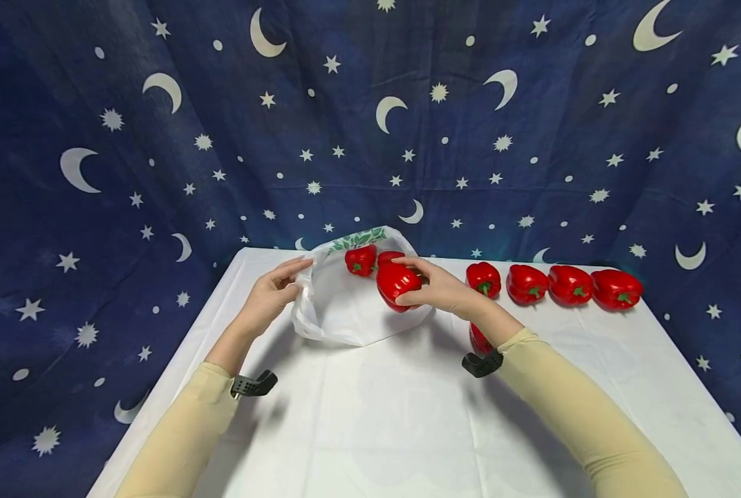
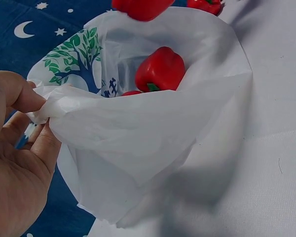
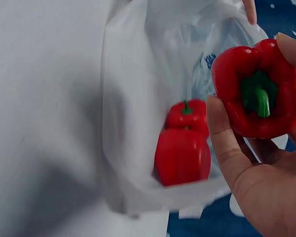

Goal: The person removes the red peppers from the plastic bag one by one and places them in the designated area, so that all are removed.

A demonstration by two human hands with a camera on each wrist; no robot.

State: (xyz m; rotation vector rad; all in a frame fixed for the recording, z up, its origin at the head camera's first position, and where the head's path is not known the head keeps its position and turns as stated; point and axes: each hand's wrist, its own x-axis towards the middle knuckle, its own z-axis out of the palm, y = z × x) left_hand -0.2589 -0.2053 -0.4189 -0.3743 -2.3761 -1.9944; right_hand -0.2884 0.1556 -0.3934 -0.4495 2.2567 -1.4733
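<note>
A white plastic bag [image 1: 345, 311] with a green leaf print lies with its mouth spread on the table. My left hand [image 1: 272, 294] pinches the bag's rim at its left side, thumb against fingers in the left wrist view. Over the bag's opening, my right hand [image 1: 435, 285] grips a red bell pepper [image 1: 397, 285]; its green stem faces the right wrist camera. Inside the bag sit two more red peppers, one [image 3: 182, 157] beside the other [image 3: 187, 116]. The held pepper partly hides one of them in the head view.
On the right of the white table [image 1: 370, 429], several red peppers [image 1: 570, 285] stand in a row near the back edge. Another pepper [image 1: 480, 339] lies partly hidden under my right forearm. A dark blue cloth [image 1: 345, 104] with moons and stars hangs behind.
</note>
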